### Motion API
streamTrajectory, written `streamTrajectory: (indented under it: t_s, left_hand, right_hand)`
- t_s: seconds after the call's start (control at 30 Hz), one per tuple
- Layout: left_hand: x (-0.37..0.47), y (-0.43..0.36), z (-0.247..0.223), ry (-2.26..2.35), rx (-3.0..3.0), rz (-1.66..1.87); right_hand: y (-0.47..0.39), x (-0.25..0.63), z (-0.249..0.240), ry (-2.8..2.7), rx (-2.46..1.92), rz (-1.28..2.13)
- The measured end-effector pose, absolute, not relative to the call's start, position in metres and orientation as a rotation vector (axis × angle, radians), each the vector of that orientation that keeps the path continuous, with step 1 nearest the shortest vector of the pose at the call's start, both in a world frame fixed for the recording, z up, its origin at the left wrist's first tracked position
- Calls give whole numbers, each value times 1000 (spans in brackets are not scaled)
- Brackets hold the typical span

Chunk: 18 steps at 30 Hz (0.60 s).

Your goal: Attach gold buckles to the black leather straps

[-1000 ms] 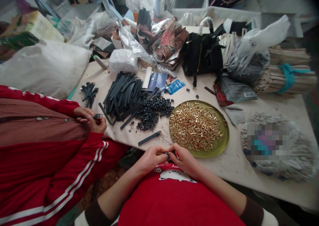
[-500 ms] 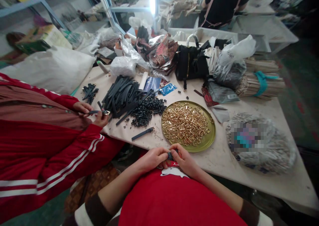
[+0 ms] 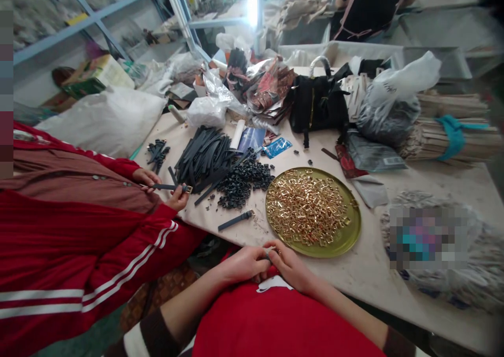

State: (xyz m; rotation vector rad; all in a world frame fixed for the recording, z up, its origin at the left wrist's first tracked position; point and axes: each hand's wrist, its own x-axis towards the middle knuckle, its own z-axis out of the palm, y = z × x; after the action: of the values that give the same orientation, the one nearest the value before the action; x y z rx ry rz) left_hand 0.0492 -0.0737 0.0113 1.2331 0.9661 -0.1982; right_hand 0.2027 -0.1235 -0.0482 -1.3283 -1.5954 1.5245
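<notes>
Close to my body at the table's front edge, my left hand (image 3: 249, 263) and my right hand (image 3: 290, 265) meet, fingers pinched together. Between them shows a bit of dark strap (image 3: 268, 258), with a glint of gold at the right fingertips; my fingers hide most of it. Just beyond lies a round gold tray (image 3: 342, 241) heaped with small gold buckles (image 3: 309, 205). Left of the tray are a finished-looking dark strap with a buckle (image 3: 236, 220), a pile of black loops (image 3: 240, 186) and a stack of dark strips (image 3: 202, 155).
At left, a co-worker's hands (image 3: 177, 197) hold a buckled dark strap. A black handbag (image 3: 318, 105), plastic bags (image 3: 207, 111) and a tied bundle of strips (image 3: 429, 136) crowd the table's back. A large bag (image 3: 472, 262) sits on the right.
The view has shifted, so the table's things appear further right and lower. My hands stay together, and less of the dark strap shows between them. The co-worker's hands have moved slightly apart along their strap.
</notes>
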Motion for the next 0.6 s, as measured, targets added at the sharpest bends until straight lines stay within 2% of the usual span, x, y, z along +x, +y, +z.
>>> streamTrajectory:
  t_s: [0.17, 0.33, 0.43, 0.6]
  left_hand:
    - [21, -37, -35, 1165, 1608, -29]
    - [-9, 18, -84, 1636, 1820, 14]
    - [-26, 50, -93, 1718, 1878, 28]
    - [-64, 120, -98, 1973, 1940, 66]
  right_hand:
    - [-70, 169, -79, -1605, -1390, 1520]
    - [5, 135, -121, -1929, -1589, 1050]
    - [25, 127, -136, -2134, -1627, 825]
    - [19, 130, -143, -2289, -1661, 685]
